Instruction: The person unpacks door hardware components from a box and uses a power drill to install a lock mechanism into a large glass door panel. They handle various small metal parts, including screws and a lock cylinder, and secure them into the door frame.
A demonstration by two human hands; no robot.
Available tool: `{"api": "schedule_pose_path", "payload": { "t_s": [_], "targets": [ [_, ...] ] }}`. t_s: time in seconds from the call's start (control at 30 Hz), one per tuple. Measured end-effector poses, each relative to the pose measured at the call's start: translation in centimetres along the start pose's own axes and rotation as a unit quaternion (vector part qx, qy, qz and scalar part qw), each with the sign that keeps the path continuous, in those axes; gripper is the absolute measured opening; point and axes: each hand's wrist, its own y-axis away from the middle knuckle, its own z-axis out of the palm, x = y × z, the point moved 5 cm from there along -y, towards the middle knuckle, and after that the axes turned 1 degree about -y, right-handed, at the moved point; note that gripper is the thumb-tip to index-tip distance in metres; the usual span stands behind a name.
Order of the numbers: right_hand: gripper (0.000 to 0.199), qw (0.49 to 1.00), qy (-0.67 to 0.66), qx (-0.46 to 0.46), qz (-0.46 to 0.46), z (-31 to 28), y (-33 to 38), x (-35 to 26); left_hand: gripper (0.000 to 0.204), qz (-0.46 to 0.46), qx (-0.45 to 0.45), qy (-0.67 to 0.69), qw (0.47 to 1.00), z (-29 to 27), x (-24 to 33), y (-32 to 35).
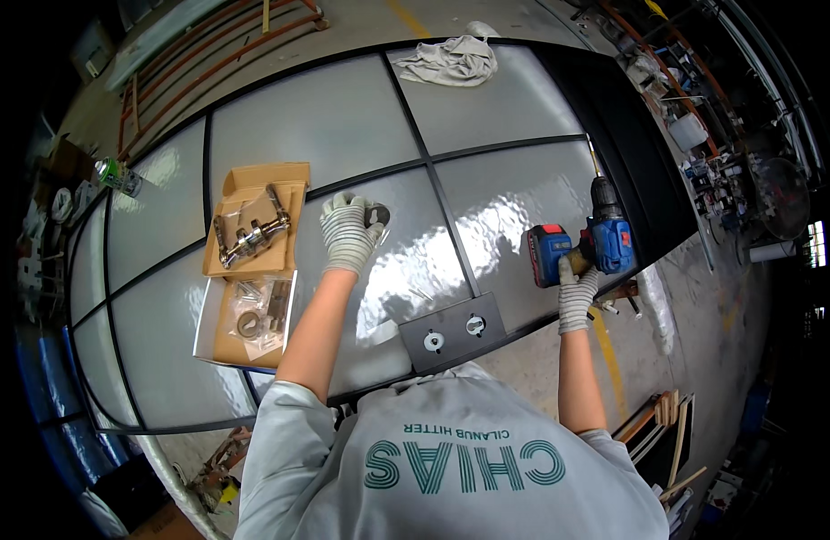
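Frosted glass is the worry here: the left hand [347, 232] has its gloved fingers pinched on a small round metal plate [377, 214] right over the door panel [361, 135], so a slip could chip or scratch it. Right hand [577, 292] is wrapped tight on the blue cordless drill [588, 241], whose bit resting on the glass could skate if bumped.

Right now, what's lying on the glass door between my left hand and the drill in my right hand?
In the head view, only frosted glass and one black dividing bar lie between the left hand and the blue drill; nothing loose rests there.
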Motion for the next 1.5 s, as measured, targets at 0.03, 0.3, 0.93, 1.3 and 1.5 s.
{"api": "schedule_pose_path", "payload": {
  "t_s": [0.03, 0.3, 0.93, 1.3, 1.5],
  "targets": [
    [0.071, 1.0, 0.005, 0.004, -0.01, 0.1, 0.5, 0.2, 0.028, 0.003, -0.009, -0.005, 1.0, 0.1, -0.3, 0.2],
    [0.079, 0.992, 0.122, 0.015, -0.041, -0.9, 1.5, 1.7, 0.023, -0.078, -0.205, 0.146, 0.965, -1.9, -3.7, 5.0],
    [0.03, 0.893, -0.056, -0.44, 0.079, 11.2, 14.0, -13.0, 0.036, -0.176, -0.282, 0.738, 0.587, -0.2, 5.1, 14.2],
    [0.028, 0.807, -0.013, -0.587, 0.063, 11.2, 16.6, -13.0, 0.033, -0.193, -0.297, 0.603, 0.715, -1.9, 5.1, 18.3],
    [0.029, 0.684, -0.131, -0.709, 0.111, 13.3, 20.1, -13.0, 0.042, -0.341, -0.07, 0.626, 0.698, -3.6, 1.4, 27.3]
  ]
}}
